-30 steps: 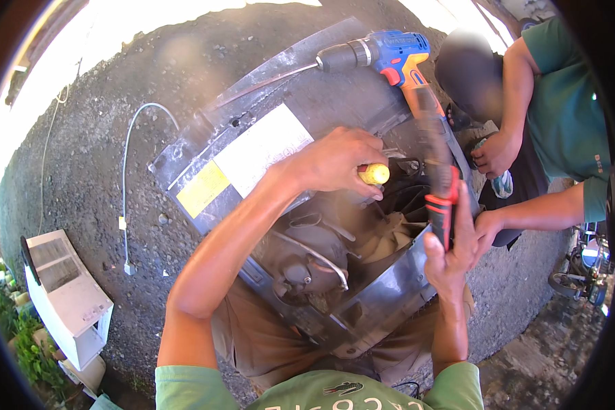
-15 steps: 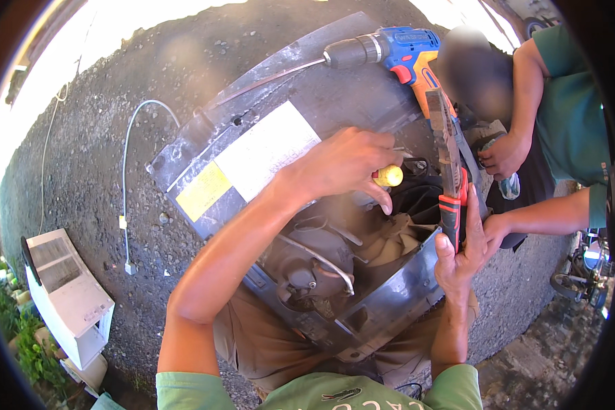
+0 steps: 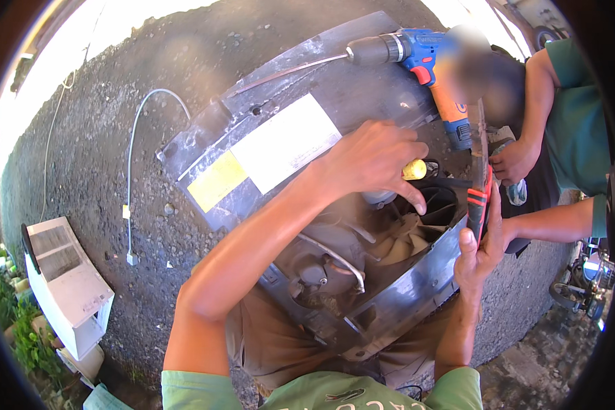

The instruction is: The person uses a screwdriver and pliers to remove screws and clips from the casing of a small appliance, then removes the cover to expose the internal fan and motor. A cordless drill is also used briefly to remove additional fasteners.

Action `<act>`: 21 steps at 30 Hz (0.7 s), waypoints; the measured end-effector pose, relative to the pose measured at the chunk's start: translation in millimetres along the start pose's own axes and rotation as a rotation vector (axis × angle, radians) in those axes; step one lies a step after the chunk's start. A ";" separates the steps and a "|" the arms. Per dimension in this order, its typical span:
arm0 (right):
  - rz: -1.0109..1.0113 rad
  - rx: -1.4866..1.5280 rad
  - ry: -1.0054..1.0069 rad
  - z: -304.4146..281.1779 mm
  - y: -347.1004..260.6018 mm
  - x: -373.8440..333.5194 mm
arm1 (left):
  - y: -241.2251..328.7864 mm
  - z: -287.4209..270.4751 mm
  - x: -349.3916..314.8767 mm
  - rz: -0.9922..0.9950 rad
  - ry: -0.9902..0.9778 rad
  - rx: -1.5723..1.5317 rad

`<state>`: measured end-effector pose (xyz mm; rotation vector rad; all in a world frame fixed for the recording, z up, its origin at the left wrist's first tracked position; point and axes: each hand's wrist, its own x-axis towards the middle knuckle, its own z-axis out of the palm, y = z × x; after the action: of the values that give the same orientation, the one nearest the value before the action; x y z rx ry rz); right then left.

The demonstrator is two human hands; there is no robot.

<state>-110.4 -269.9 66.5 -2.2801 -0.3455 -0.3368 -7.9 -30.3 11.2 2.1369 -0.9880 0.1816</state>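
My view has slid a little, and the red-handled tool point(image 3: 479, 195) has swung outward with my right hand point(image 3: 482, 256); my left hand point(image 3: 370, 160) has edged right too. More of the fan point(image 3: 402, 244) shows, so I judge reach into the dark housing point(image 3: 417, 275) is freer. My right fingers grip the tool near the housing's right edge; my left fingers curl round the yellow handle point(image 3: 415, 169) above it, thumb apart.

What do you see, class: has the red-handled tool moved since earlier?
Yes, rightward: the red-handled tool overlapped the drill before; now its tip stands right of it.
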 end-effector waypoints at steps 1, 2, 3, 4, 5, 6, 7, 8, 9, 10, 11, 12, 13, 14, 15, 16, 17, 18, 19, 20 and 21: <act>-0.004 -0.010 -0.001 -1.0 -0.9 1.4 | -0.1 -0.3 0.0 -0.005 0.002 -0.015; -0.001 -0.043 0.001 -1.3 -1.9 3.4 | -0.2 -0.7 0.0 -0.002 0.020 -0.027; -0.006 -0.076 0.010 -2.1 -3.2 5.4 | -0.2 -1.0 -0.1 -0.007 0.010 -0.040; 0.001 -0.114 0.015 -2.6 -4.5 7.5 | 0.0 -1.3 -0.3 -0.006 0.016 -0.051; 0.019 -0.083 0.020 -2.8 -5.5 9.6 | 0.2 -1.4 -0.4 -0.008 0.013 -0.061; 0.010 -0.036 0.029 -2.7 -6.5 11.3 | 0.4 -1.7 -0.6 -0.015 0.009 -0.057; 0.017 -0.001 0.035 -2.1 -6.8 13.1 | 0.6 -1.7 -0.6 -0.024 -0.004 -0.053; 0.027 0.028 0.046 -1.3 -6.8 14.8 | 0.6 -1.8 -0.5 -0.030 -0.015 -0.045; 0.026 0.029 0.047 -0.4 -6.2 16.4 | 0.6 -1.7 -0.2 -0.034 -0.019 -0.042; 0.028 0.024 0.052 -0.1 -5.3 18.1 | 0.3 -1.6 0.2 -0.037 -0.021 -0.035; 0.025 0.024 0.073 -0.4 -4.4 19.6 | 0.0 -1.3 0.6 -0.039 -0.023 -0.029; 0.014 0.008 0.074 -1.7 -3.5 21.2 | -0.6 -0.9 1.2 -0.033 -0.017 -0.041; -0.004 -0.003 0.091 -4.2 -2.9 22.7 | -1.2 -0.2 1.6 -0.028 -0.009 -0.055; 0.022 -0.029 0.088 -7.5 -2.7 24.1 | -1.9 0.6 1.9 -0.022 0.000 -0.066; 0.000 0.011 0.128 -12.0 -3.3 25.2 | -2.6 1.6 2.0 -0.024 0.004 -0.066; 0.024 0.036 0.148 -16.1 -4.0 26.2 | -3.2 2.6 1.9 -0.027 0.007 -0.066; 0.056 0.069 0.157 -20.2 -5.0 27.1 | -3.8 3.9 1.7 -0.027 0.010 -0.064; 0.053 0.113 0.156 -21.7 -5.2 27.7 | -4.3 5.1 1.4 -0.029 0.010 -0.069; 0.049 0.195 0.173 -22.2 -5.0 28.9 | -4.8 6.4 1.1 -0.029 0.010 -0.072; -0.005 0.193 0.172 -21.4 -4.6 28.6 | -5.1 7.6 0.8 -0.027 0.015 -0.074; -0.046 0.145 0.098 -17.0 -2.3 29.7 | -5.4 8.5 0.5 -0.020 0.029 -0.082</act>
<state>-86.0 -276.9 89.4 -2.1079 -0.3602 -0.4315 -5.3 -34.3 2.3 2.0631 -0.9408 0.1594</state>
